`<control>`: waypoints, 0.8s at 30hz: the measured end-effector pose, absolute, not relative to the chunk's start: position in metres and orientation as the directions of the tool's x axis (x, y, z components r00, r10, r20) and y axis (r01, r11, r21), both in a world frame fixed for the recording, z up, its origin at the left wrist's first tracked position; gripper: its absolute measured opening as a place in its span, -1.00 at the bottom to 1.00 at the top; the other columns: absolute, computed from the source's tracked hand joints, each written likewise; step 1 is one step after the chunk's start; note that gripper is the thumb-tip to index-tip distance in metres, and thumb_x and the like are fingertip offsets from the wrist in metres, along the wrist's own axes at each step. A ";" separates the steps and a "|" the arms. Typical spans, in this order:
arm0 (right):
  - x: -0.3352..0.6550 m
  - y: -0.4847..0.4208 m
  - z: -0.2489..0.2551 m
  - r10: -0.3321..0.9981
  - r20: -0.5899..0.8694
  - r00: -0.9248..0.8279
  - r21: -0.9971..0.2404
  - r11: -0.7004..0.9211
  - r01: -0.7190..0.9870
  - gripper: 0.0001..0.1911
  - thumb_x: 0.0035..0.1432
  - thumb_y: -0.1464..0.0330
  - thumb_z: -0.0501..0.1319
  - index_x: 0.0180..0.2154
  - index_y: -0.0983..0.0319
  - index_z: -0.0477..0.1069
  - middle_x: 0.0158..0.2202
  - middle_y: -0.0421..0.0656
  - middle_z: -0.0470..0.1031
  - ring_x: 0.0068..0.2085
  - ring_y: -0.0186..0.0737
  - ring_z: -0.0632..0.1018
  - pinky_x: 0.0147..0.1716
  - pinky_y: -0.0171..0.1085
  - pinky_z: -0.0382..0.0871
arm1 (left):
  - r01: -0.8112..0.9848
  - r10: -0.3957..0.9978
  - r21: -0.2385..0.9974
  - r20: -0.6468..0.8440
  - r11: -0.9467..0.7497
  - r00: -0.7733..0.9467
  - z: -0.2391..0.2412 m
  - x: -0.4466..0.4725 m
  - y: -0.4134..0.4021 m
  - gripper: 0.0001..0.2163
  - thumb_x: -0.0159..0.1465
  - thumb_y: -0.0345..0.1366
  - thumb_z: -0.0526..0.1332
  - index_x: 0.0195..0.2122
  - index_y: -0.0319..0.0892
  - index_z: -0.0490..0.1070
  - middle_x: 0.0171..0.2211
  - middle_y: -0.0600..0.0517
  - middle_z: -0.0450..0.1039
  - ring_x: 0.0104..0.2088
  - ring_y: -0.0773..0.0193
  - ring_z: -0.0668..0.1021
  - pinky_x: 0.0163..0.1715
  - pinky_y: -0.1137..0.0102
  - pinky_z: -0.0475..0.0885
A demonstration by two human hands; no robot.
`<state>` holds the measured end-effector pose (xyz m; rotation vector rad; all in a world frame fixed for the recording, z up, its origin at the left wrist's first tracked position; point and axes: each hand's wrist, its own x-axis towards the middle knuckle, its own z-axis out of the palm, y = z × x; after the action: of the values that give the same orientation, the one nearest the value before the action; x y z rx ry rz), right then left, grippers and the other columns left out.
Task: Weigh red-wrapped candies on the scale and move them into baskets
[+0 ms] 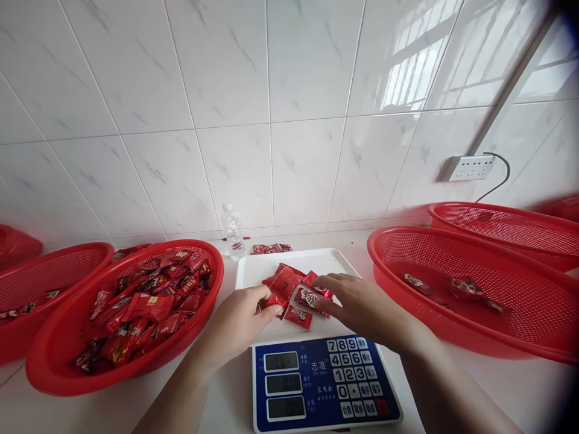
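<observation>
I'm seeing L hand [242, 322] pinching a packet [275, 299] on scale tray [253, 271], R hand [357, 301] lying open-fingered there — pressure risking false wt.

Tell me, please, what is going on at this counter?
A person works at a digital scale with bare hands. The left hand pinches one of the red packets heaped on its white tray, while the right hand lies open across them. The near left red basket is full of such packets; the near right red basket holds only a few.
</observation>
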<state>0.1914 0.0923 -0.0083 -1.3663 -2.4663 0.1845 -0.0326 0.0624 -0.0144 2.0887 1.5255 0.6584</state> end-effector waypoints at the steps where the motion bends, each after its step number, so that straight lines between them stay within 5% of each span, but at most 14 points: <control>1: 0.191 0.093 -0.010 0.835 0.186 -0.518 -0.241 0.550 0.800 -0.75 0.22 0.27 0.10 -0.11 0.17 0.43 -0.18 -0.08 0.55 -0.16 -0.05 0.53 -0.27 -0.15 0.38 | 0.787 0.960 0.551 0.138 -0.278 0.243 -0.018 -0.032 0.064 -0.83 0.28 -0.18 0.09 -0.34 -0.15 0.35 -0.49 0.12 0.34 -0.50 0.32 0.37 -0.51 0.45 0.19; 4: 0.191 0.096 -0.016 0.823 0.152 -0.548 -0.238 0.568 0.787 -0.67 0.18 0.30 0.14 0.00 0.15 0.38 -0.04 -0.06 0.50 -0.03 0.00 0.48 -0.15 -0.05 0.39 | 0.860 0.941 0.402 0.249 -0.314 0.227 -0.029 -0.027 0.068 -0.78 0.24 -0.28 0.15 -0.08 -0.15 0.34 -0.18 -0.05 0.41 -0.17 0.11 0.43 -0.23 0.28 0.33; 7: 0.191 0.099 -0.020 0.831 0.111 -0.545 -0.295 0.551 0.781 -0.58 0.14 0.31 0.18 0.06 0.15 0.34 0.04 -0.03 0.44 0.04 0.02 0.44 -0.08 -0.01 0.38 | 0.816 0.917 0.421 0.233 -0.395 0.323 -0.033 -0.022 0.067 -0.68 0.26 -0.23 0.15 0.04 -0.12 0.30 0.00 -0.10 0.32 -0.01 0.06 0.38 -0.07 0.17 0.32; 13: 0.186 0.100 -0.022 0.757 0.087 -0.648 -0.397 0.623 0.674 -0.56 0.11 0.31 0.20 0.06 0.14 0.34 0.05 -0.08 0.42 0.06 -0.02 0.40 -0.04 -0.05 0.34 | 0.695 0.863 0.525 0.185 -0.491 0.470 -0.035 -0.018 0.065 -0.77 0.26 -0.36 0.14 -0.05 -0.09 0.38 -0.09 -0.03 0.36 -0.06 0.15 0.42 -0.06 0.23 0.35; 24: 0.183 0.106 -0.031 0.784 0.170 -0.597 -0.256 0.620 0.741 -0.69 0.26 0.48 -0.04 -0.11 0.18 0.41 -0.15 -0.08 0.52 -0.12 -0.08 0.49 -0.20 -0.13 0.36 | 0.711 0.880 0.519 0.306 -0.475 0.364 -0.042 -0.024 0.076 -0.68 0.26 -0.55 -0.07 -0.11 -0.12 0.37 -0.17 0.00 0.43 -0.20 0.24 0.49 -0.21 0.34 0.40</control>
<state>0.1833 0.1065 -0.0309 -1.2423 -2.5803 0.2309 -0.0244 0.0758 -0.0416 2.3317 1.4063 0.8019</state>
